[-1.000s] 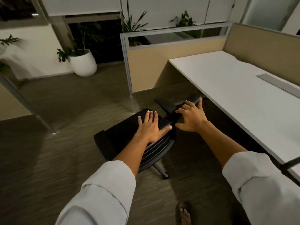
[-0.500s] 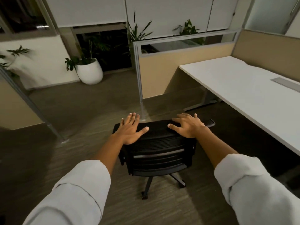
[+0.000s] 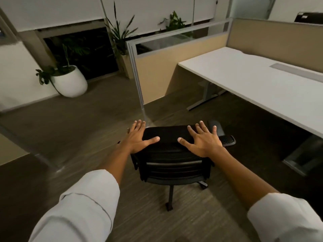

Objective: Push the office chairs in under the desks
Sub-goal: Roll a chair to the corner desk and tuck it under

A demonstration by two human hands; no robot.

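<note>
A black office chair [image 3: 174, 159] stands on the floor in front of me, its mesh back toward me and one armrest [image 3: 225, 139] showing at its right. My left hand [image 3: 138, 138] lies flat on the top left corner of the backrest with fingers spread. On the top right part of the backrest my right hand [image 3: 204, 140] also rests flat, fingers apart. Neither hand curls around the chair. The white desk [image 3: 262, 84] stands to the right, its near edge a short way from the chair.
Grey desk legs [image 3: 206, 96] stand under the desk, another one [image 3: 295, 159] nearer me. A beige partition with a metal post [image 3: 138, 81] stands just beyond the chair. A white plant pot [image 3: 71, 82] sits far left. Dark floor spreads left and behind.
The chair has turned from facing sideways to having its back square to me. Both hands went from gripping the backrest and armrest to lying flat with fingers spread on the backrest top.
</note>
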